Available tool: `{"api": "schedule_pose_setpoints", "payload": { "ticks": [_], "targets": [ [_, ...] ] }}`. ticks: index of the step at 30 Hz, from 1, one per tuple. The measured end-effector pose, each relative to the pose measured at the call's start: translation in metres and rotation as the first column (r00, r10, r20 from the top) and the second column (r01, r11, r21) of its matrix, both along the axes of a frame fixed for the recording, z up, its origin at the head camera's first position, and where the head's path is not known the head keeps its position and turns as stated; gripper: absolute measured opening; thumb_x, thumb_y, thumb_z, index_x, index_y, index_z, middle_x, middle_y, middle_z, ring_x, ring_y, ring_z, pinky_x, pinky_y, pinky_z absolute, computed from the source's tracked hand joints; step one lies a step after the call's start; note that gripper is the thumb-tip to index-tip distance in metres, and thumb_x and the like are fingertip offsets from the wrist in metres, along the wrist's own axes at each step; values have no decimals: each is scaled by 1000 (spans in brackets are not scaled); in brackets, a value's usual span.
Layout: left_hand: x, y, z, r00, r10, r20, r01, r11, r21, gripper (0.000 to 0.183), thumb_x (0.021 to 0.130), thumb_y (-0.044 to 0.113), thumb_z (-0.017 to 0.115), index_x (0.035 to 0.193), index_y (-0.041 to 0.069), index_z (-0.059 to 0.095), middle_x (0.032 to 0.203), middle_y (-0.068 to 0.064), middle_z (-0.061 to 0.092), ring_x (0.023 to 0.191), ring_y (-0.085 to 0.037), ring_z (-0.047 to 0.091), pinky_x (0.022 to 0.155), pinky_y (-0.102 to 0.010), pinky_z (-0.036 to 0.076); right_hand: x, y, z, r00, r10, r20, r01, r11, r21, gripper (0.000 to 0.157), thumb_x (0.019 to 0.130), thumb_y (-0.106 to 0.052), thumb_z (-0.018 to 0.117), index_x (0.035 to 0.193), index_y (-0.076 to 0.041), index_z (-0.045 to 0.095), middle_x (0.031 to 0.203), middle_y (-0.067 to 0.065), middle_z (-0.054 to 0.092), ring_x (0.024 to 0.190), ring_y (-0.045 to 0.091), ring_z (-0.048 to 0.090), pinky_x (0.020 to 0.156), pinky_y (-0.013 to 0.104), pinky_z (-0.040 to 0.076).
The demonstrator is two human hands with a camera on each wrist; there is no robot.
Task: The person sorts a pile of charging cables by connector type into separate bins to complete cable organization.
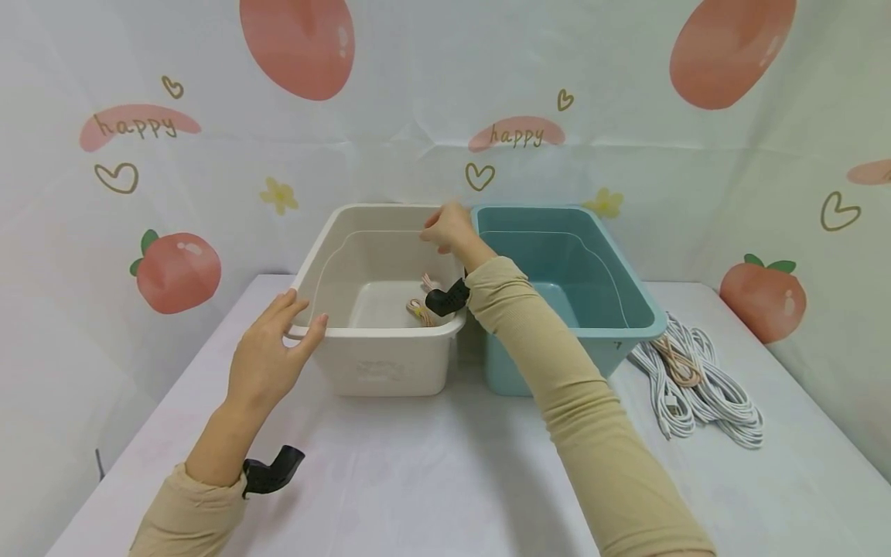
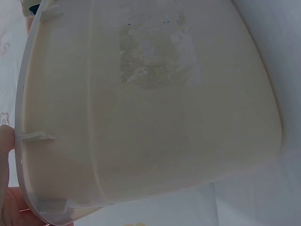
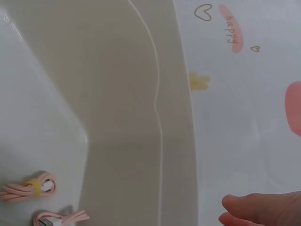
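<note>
My left hand (image 1: pixel 267 360) holds the near left corner of an off-white plastic bin (image 1: pixel 390 360), its thumb on the front rim. The left wrist view shows that bin's outer wall (image 2: pixel 141 122) close up. Over the bin's far right corner hangs my right hand (image 1: pixel 452 230), its fingers loosely bent with nothing seen between them. On the bin's floor lie two bundled pinkish cables: one cable (image 3: pixel 28 187) is wrapped with a yellow tie, and the other cable (image 3: pixel 59 219) shows a metal plug. My right forearm hides part of the bin's right side.
A teal bin (image 1: pixel 633 325) stands close to the right of the off-white one. Coiled white cables (image 1: pixel 724 394) and a tan cable (image 1: pixel 682 363) lie on the table beside it. A white printed cloth (image 1: pixel 411 93) hangs behind.
</note>
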State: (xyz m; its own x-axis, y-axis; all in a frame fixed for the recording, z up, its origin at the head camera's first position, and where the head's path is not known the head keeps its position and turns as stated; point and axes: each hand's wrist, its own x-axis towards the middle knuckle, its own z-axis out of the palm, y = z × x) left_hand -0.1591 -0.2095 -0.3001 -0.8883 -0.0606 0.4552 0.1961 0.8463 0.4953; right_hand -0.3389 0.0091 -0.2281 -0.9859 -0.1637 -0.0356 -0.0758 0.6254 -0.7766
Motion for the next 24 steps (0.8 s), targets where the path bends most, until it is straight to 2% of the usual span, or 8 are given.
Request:
{"api": "schedule_pose_setpoints", "payload": {
  "ticks": [6, 13, 24],
  "targets": [
    [0, 0, 0, 1000, -3, -2, 3, 1000, 1, 53, 92, 40, 52, 124, -3, 57, 140, -21, 46, 134, -37, 39, 102, -61, 35, 5, 3, 3, 999, 49, 22, -48, 998, -46, 31, 89, -12, 60, 118, -1, 62, 127, 14, 57, 113, 28, 58, 85, 35, 56],
    [0, 0, 0, 1000, -2, 0, 2, 1000, -4, 53, 92, 40, 51, 124, -2, 57, 140, -21, 46, 134, -37, 39, 102, -61, 34, 14, 10, 14, 995, 98, 25, -95, 992, -81, 32, 90, -14, 58, 120, -1, 60, 126, 15, 58, 112, 29, 58, 92, 37, 53],
    [0, 0, -1, 1000, 4, -5, -4, 1000, -3, 52, 92, 40, 51, 124, -1, 58, 140, -20, 47, 134, -36, 40, 102, -61, 35, 28, 31, 32, 986, 164, -31, -166, 982, -89, 33, 90, -19, 59, 121, -6, 60, 124, 13, 60, 107, 26, 60, 89, 33, 54]
  ]
}}
